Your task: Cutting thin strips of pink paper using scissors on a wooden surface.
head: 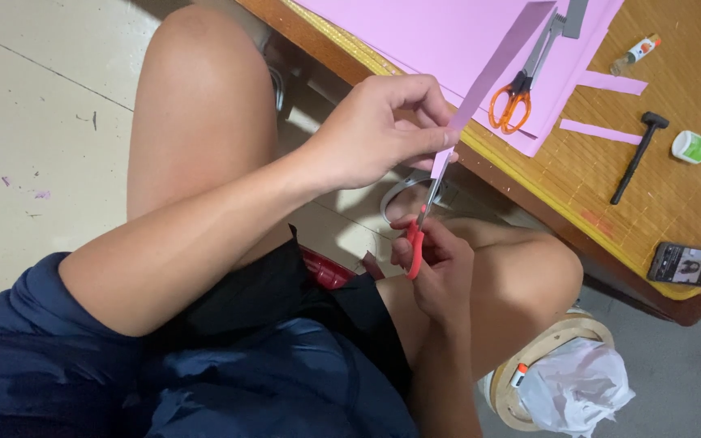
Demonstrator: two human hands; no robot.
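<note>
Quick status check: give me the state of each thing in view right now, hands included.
Left hand: pinching the pink paper strip.
Pink paper strip: held up, lower end between the blades.
Red scissors: in the right hand, blades at the strip.
Orange scissors: lying on the pink sheets, unused.
Glue stick: lying on its side.
Phone: screen lit.
Bin: lined with a bag.

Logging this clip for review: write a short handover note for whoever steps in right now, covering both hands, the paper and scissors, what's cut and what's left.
Left hand: pinches the long pink paper strip at its lower end.
Right hand: grip shut on the red-handled scissors, blades at the strip's bottom edge.
Done: two short pink strips lie cut on the woven bamboo mat.
Left: the held strip is uncut; large pink sheets and orange-handled scissors wait on the mat.
</note>
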